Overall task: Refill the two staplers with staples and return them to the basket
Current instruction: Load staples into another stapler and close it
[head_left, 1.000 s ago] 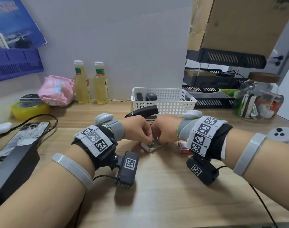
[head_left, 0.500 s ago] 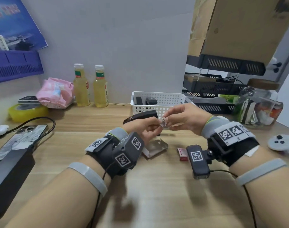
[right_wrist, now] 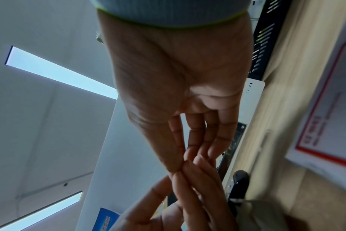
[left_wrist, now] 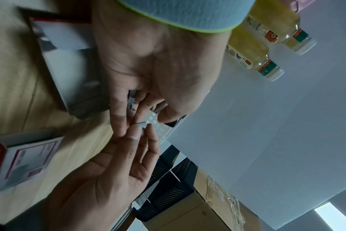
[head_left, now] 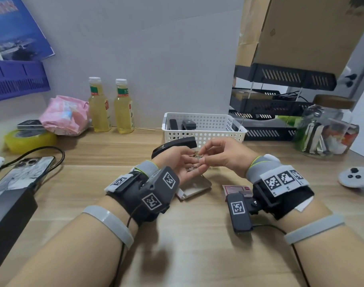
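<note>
Above the desk, my left hand point(head_left: 189, 160) lies palm up and my right hand point(head_left: 202, 154) meets it fingertip to fingertip. Both pinch a short strip of staples point(head_left: 195, 155); in the left wrist view a bit of its metal point(left_wrist: 132, 100) shows between the left fingers. A black stapler point(head_left: 177, 145) stands with its top arm swung up just behind the left hand, also seen in the right wrist view as the stapler point(right_wrist: 240, 179). The white basket point(head_left: 203, 132) behind it holds a second black stapler point(head_left: 188, 124). The staple box tray point(head_left: 195, 188) lies under the hands.
The red-and-white box lid point(head_left: 235, 189) lies right of the tray. Two yellow bottles point(head_left: 110, 106), a pink pack, a tape roll and a phone point(head_left: 21, 175) are on the left. A glass jar point(head_left: 326, 129), black trays and a white controller point(head_left: 357, 178) are on the right.
Both hands rose from the staple box on the desk with a staple strip. Since half a second ago the left palm has turned further up and the right fingers have closed in.
</note>
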